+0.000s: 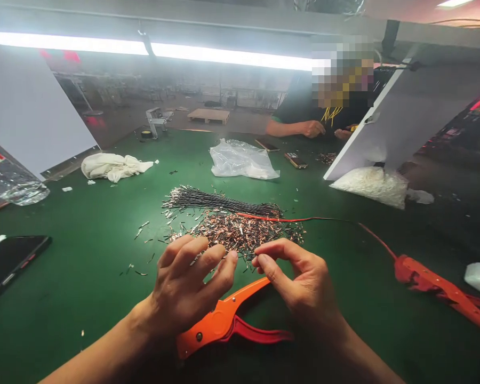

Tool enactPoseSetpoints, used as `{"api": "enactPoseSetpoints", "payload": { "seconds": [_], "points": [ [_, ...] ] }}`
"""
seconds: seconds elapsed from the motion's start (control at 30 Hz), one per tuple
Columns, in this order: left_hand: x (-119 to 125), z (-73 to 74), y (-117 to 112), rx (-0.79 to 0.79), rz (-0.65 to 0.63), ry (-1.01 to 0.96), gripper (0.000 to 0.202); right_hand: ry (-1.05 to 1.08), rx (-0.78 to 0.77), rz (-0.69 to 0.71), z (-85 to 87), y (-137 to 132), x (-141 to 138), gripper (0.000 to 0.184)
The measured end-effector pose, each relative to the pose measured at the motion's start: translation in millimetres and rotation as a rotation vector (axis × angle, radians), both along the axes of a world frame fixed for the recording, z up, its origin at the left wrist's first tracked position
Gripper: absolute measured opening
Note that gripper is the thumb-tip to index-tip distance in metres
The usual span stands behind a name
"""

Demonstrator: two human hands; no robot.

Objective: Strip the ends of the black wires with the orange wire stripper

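1. Lying just past the left grip (188, 282) and right grip (306, 274), wire bits (242, 232) are probably kept there for easy picking.
2. Left's loosely spread; right's pinched narrow, contents can't be told.

A long tube light (240, 57) glared white, with haze over the background floor (140, 106) behind it. Below the tube light, the green tabletop (112, 218) was brightly lit, loose clippings (240, 230) glinting, then darkened into shadow farthest from it. At the tube light's right end, coarse pixelation covered part of a person (286, 129).
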State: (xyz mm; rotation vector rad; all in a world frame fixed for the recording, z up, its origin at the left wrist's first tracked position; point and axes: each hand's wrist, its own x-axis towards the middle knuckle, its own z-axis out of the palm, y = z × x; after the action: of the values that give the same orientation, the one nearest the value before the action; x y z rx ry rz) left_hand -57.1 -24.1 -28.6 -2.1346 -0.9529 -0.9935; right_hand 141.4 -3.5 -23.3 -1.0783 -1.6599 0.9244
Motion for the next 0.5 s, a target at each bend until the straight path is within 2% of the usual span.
{"api": "enactPoseSetpoints", "payload": {
  "seconds": [0.23,0.33,0.5],
  "points": [
    [5,4.3,1,-0.070,-0.053,0.071,0.018,-0.102,0.169,-0.059,-5.1,-3,-4,0.007],
    [7,3.6,1,-0.103,-0.035,0.088,0.020,-0.172,0.275,-0.082,-10.7,-4,-5,0.007],
    [6,-0.1,1,-0.196,-0.072,0.073,0.023,-0.208,0.372,-0.051,-16.1,-5,-7,0.010]
  ]
}}
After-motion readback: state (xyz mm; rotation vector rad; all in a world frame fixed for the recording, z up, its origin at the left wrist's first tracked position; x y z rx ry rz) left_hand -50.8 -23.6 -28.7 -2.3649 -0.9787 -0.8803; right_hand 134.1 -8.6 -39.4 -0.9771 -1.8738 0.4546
